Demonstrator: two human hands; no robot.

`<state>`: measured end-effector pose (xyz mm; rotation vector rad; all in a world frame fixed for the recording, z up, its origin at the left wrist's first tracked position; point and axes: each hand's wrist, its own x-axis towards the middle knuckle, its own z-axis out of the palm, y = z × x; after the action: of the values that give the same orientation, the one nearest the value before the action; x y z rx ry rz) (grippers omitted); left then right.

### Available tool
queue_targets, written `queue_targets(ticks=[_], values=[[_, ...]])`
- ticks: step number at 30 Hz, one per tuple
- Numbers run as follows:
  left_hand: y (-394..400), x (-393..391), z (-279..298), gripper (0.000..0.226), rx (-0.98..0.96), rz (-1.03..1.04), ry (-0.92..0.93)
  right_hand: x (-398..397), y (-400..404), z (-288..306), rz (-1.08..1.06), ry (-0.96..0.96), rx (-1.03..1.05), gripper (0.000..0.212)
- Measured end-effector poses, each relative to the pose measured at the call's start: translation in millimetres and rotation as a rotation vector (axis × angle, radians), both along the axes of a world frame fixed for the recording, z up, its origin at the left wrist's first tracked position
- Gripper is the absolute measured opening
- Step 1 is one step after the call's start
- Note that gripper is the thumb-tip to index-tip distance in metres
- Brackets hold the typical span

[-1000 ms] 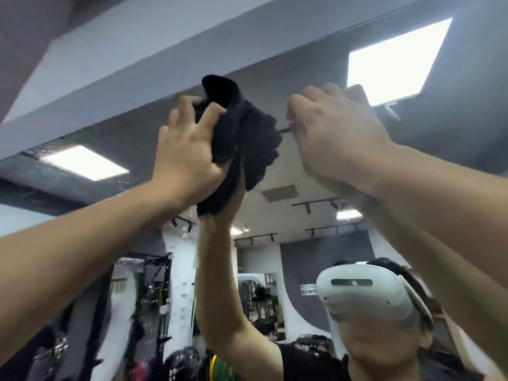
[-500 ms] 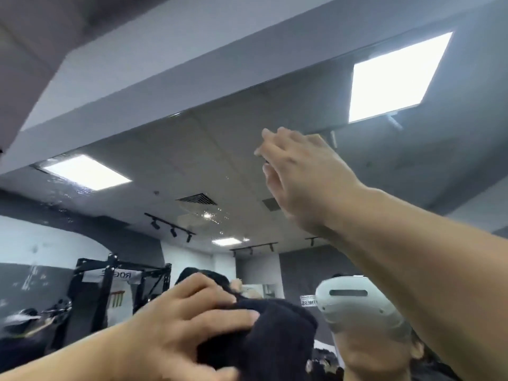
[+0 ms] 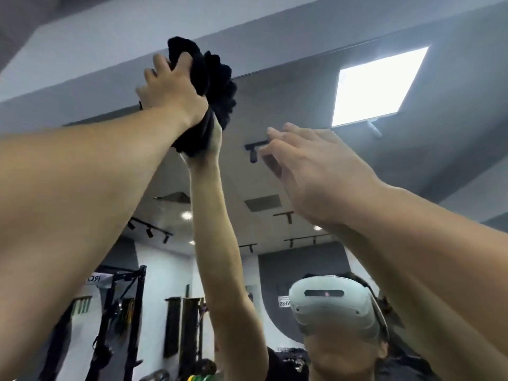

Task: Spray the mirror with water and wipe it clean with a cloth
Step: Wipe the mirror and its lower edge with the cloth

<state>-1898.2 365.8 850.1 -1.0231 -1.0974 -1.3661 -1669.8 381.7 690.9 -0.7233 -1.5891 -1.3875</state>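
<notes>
Black and bunched, the cloth (image 3: 217,86) is back up at the mirror's (image 3: 302,105) top edge, gripped in the left hand (image 3: 173,86) with the fingers curled round it. Half a second ago that hand and the cloth were low in the view, down near the reflected headset; a second ago they were high again, much as now. So the wiping runs in tall up-and-down strokes, and this looks like the top of a fresh pass along the upper rim. The right hand (image 3: 310,166) has dropped a little from its earlier spot and holds nothing, its fingers straight and close together, reaching toward the glass; whether the fingertips touch it cannot be told. No spray bottle is in view, so the spraying part seems done and the task is well into the wipe.

The mirror is a large wall pane meeting a pale grey beam (image 3: 247,31) above. Its upper zone by the cloth looks free of droplets, though blur makes that uncertain. In it show the person's own raised arm, a white headset (image 3: 332,306), a bright ceiling light panel (image 3: 379,86), track lights, vents, and dark gym racks (image 3: 123,312) against white and grey walls.
</notes>
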Motion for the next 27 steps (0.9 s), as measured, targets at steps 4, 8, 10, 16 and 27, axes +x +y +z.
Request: queue_targets(ticks=[4, 8, 10, 16, 27], values=[[1.0, 3.4, -37.5, 0.051, 0.066, 0.034, 0.146, -2.7, -0.1, 0.8, 0.018, 0.014, 0.030, 0.030], [1.6, -22.0, -106.0, 0.053, 0.101, -0.010, 0.476, -16.3, -15.7, 3.3, -0.015, 0.075, 0.057, 0.016], [0.0, -31.8, -147.4, 0.052, 0.081, -0.047, 0.611, -28.2, -24.2, 12.6, -0.029, 0.147, 0.050, 0.019], [-2.8, -58.5, -263.3, 0.029, -0.019, -0.225, 1.022, -93.1, -22.3, 30.6, 0.109, 0.158, 0.081, 0.027], [4.4, -125.4, -234.2, 0.037, -0.045, -0.197, 1.148, -111.4, 5.2, 18.0, 0.052, 0.125, 0.104, 0.018]])
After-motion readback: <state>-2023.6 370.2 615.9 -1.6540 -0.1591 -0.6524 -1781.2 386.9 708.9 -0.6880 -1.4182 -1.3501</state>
